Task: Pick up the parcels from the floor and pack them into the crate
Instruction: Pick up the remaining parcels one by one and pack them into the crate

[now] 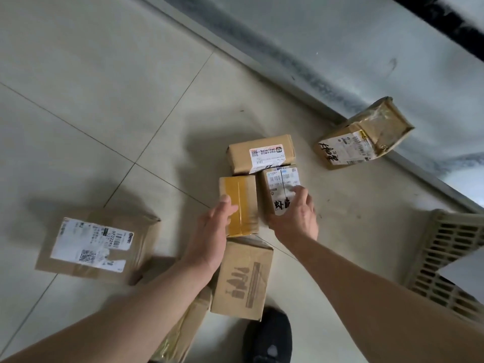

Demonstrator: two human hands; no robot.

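Hands came first in our view: our left hand (213, 233) lay on the near left edge of the taped parcel (238, 204), fingers fairly straight and the thumb across its top, touching but not yet closed round it; our right hand (294, 214) rested with spread, slightly bent fingers on the labelled parcel (281, 188), which sat just to the right of the taped parcel, the two side by side and nearly touching. Both ran lengthwise away from us, so we judged each hand nearest its own box. Beyond the taped parcel lay a crosswise parcel (260, 153), touching it; nearer us, a printed parcel (242, 279) abutted it. Well to its left sat a large parcel (97, 244), far right a battered parcel (364, 133), and the crate (445, 258) stood off to the right of the labelled one.
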